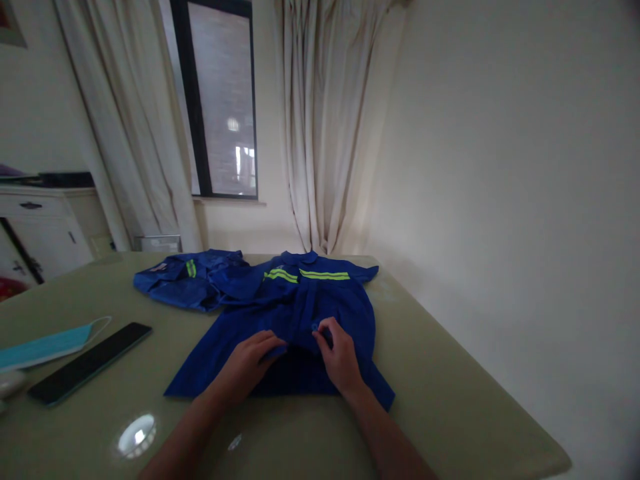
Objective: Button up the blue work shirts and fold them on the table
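- The blue short-sleeved work shirt (pixel 325 300) with yellow-green reflective stripes lies spread across the center of the frame, collar away from the person, its lower front bunched up between the hands.
- The right hand (pixel 341 357), right of the lower center, pinches a bit of the shirt front between thumb and fingers.
- The left hand (pixel 250 360), left of it, touches the shirt with thumb and fingers bent around the fabric; whether they grip it cannot be told.
- A second blue garment (pixel 183 283) with a reflective stripe lies crumpled at the shirt's upper left, touching it.
- At the lower left, a light-blue face mask (pixel 47 347) rests just beside a dark smartphone (pixel 90 363).
- All of these lie on the greenish surface (pixel 440 393), below the curtains (pixel 325 120) and window (pixel 225 100).
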{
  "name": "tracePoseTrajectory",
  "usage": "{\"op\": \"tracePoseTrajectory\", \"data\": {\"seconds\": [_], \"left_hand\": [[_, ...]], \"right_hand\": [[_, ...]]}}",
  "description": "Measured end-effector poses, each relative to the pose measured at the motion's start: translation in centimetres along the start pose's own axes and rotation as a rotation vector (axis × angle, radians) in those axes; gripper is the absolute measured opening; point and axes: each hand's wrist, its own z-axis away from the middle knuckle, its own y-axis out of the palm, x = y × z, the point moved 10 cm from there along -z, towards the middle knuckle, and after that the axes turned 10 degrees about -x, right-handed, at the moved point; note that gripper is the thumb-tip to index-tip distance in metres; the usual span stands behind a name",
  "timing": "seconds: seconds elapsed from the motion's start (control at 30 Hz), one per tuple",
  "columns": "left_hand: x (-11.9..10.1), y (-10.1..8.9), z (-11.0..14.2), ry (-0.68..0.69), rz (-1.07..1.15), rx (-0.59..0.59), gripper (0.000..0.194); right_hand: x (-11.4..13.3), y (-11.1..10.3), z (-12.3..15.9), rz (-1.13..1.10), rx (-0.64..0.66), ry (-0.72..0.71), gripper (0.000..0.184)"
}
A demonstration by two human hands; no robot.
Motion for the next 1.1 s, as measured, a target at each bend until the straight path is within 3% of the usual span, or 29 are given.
{"op": "tracePoseTrajectory", "data": {"seconds": [0.07,0.23,0.4,0.6,0.93,1.1], "left_hand": [[-0.3,-0.3,-0.3,-0.019,0.067,-0.052,0.027],[-0.7,0.8,-0.4,-0.033,0.117,-0.029,0.026],[0.9,0.2,-0.4,-0.135,0.155,-0.123,0.014],[0.8,1.1,-0.2,-0.181,0.352,0.001,0.014],[0.8,2.3,0.2,-0.153,0.298,0.072,0.010],[0.7,1.9,0.1,-0.159,0.299,0.044,0.009]], "right_hand": [[0.8,0.3,0.0,-0.010,0.057,-0.040,0.009],[0.5,1.0,0.1,-0.048,0.114,0.021,0.018],[1.1,2.2,0.8,-0.160,0.231,0.025,0.020],[1.0,3.5,1.7,-0.215,0.352,0.059,0.017],[1.2,4.6,2.5,-0.205,0.429,0.004,0.021],[1.2,4.6,2.5,-0.220,0.426,-0.012,0.021]]}}
